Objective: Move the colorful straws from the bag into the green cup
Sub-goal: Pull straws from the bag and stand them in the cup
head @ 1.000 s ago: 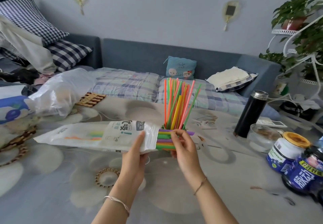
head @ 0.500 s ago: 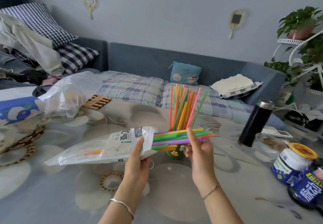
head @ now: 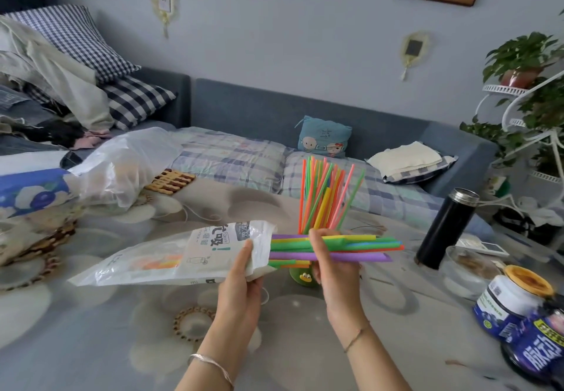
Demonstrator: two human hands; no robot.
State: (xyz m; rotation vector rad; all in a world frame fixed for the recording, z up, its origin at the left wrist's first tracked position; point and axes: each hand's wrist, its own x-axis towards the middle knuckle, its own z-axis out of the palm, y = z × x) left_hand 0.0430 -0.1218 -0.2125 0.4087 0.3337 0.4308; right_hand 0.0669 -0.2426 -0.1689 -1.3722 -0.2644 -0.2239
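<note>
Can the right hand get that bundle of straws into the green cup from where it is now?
Probably yes. The right hand grips the bundle just in front of the green cup, but the cup's mouth is crowded with upright straws, so the bundle must be tipped upright first.

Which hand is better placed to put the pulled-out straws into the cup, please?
Right: the right hand already grips the straws directly before the cup, while the left hand holds the bag.

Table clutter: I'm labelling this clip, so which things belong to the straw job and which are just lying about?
In use:
- bag, held by left hand
- straw bundle, gripped by right hand
- green cup with upright straws

Lying about:
- black flask
- yellow-lidded jar
- glass bowl
- clear plastic bag
</note>
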